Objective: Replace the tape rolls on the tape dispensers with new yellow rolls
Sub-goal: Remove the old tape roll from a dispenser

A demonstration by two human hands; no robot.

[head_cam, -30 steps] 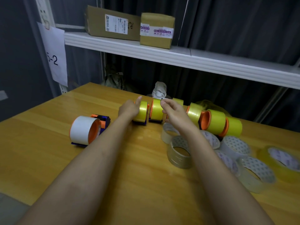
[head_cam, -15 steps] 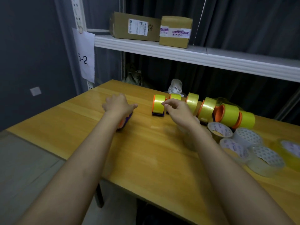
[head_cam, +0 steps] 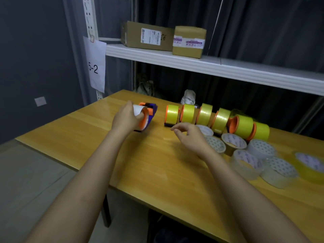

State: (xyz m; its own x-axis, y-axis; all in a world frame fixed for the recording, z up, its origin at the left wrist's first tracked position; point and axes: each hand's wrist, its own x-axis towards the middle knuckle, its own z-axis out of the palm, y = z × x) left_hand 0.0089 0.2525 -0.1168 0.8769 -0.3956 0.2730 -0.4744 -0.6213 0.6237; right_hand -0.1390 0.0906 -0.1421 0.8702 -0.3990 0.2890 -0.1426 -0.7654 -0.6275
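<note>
Fingers of the left hand point(head_cam: 127, 119) curled around the white roll point(head_cam: 138, 109) on its dispenser point(head_cam: 152, 109), far-left on the tabletop point(head_cam: 157, 172). Right hand point(head_cam: 190, 135) hung loose, empty. Hold the dispenser firmly and slide that roll straight off.

Bare wooden table point(head_cam: 133, 165) in front of both forearms: open passage. Far edge blocked by a row of yellow-roll dispensers point(head_cam: 206, 115); loose tape rolls point(head_cam: 259, 155) crowd the right (several touching). Shelf point(head_cam: 210, 67) overhangs behind.
</note>
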